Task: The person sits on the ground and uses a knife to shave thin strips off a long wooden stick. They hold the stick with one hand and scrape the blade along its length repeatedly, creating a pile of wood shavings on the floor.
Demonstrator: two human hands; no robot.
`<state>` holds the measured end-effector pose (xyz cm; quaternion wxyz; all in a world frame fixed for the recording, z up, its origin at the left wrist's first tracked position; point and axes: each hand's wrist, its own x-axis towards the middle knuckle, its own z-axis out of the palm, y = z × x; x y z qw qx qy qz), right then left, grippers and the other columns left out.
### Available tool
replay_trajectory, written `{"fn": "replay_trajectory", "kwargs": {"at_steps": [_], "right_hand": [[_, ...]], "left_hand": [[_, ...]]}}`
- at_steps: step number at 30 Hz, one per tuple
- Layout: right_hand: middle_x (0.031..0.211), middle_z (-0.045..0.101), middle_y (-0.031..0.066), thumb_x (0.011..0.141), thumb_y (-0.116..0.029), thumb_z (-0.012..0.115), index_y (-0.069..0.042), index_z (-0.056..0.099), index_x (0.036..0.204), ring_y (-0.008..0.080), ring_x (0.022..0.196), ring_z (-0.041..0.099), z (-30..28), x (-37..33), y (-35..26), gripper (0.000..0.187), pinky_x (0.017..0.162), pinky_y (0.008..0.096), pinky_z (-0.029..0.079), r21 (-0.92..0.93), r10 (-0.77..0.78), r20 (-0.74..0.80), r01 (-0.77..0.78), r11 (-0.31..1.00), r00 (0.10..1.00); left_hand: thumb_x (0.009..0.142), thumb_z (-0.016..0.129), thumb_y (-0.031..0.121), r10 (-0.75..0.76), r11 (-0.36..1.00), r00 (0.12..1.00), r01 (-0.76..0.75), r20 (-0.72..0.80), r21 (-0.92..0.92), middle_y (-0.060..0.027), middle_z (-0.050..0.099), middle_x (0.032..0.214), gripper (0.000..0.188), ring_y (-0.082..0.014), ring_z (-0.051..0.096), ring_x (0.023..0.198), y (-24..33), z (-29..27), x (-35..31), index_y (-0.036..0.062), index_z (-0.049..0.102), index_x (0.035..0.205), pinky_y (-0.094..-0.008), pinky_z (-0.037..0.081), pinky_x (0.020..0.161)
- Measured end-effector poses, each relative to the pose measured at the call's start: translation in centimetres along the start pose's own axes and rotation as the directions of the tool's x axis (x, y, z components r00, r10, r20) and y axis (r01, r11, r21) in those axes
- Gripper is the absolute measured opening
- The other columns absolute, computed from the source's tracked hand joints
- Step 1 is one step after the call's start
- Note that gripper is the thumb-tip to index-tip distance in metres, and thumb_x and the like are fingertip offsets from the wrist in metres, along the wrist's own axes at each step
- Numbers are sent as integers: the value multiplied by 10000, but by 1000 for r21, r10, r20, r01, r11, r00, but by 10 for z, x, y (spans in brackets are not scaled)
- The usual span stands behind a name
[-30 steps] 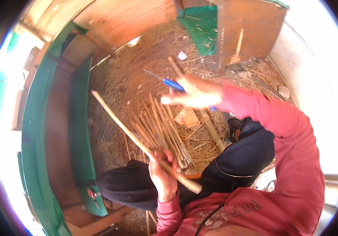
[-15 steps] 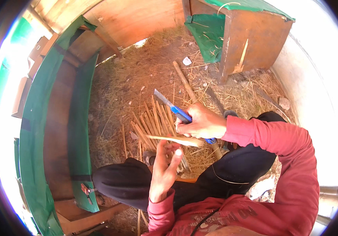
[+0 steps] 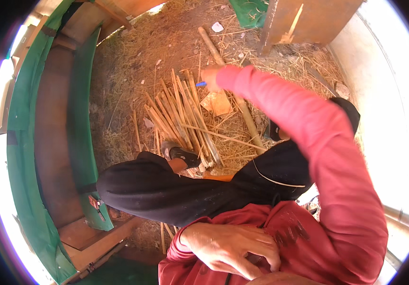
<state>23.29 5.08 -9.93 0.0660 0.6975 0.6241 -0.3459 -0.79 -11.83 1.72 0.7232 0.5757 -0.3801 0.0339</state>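
My right hand [image 3: 210, 78] reaches far forward, just beyond the pile of split wooden sticks [image 3: 178, 116]. It is closed, and a bit of the blue utility knife [image 3: 201, 84] shows at its fingers; the blade cannot be made out. My left hand [image 3: 233, 244] rests on the front of my red top with its fingers apart, holding nothing. One long thin strip of wood [image 3: 223, 136] lies across the pile towards a round pole [image 3: 247, 118]. A flat tan piece [image 3: 217, 102] lies between the sticks and the pole.
My bent legs in black trousers [image 3: 166, 190] frame the pile, one shoe [image 3: 180, 154] against it. On the left runs a bench with green covering [image 3: 78, 118], a small red-and-black item [image 3: 95, 204] on it. A wooden cabinet [image 3: 304, 23] stands ahead right; straw covers the ground.
My right hand has swung forward, away from my lap, with the knife. My left hand has drawn back to my chest. The pale wood strip between them is no longer there.
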Motion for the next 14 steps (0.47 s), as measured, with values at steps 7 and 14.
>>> {"fn": "replay_trajectory", "kwargs": {"at_steps": [7, 14], "right_hand": [[875, 671, 198, 779, -185, 690, -56, 681, 896, 358, 817, 665, 229, 122, -13, 174, 733, 455, 535, 116, -51, -350, 97, 988, 935], [847, 674, 170, 764, -298, 711, -66, 676, 989, 336, 822, 675, 284, 140, -2, 325, 731, 438, 543, 196, -34, -190, 72, 978, 981]], "left_hand": [[908, 607, 83, -28, 987, 979, 60, -202, 150, -189, 565, 1101, 41, -367, 572, 1017, 14, 2, -42, 52, 615, 934, -451, 476, 859], [937, 595, 200, -125, 957, 799, -59, -589, -283, -251, 486, 1285, 127, -391, 507, 1187, 5, 23, -79, 94, 587, 1005, -457, 445, 939]]}}
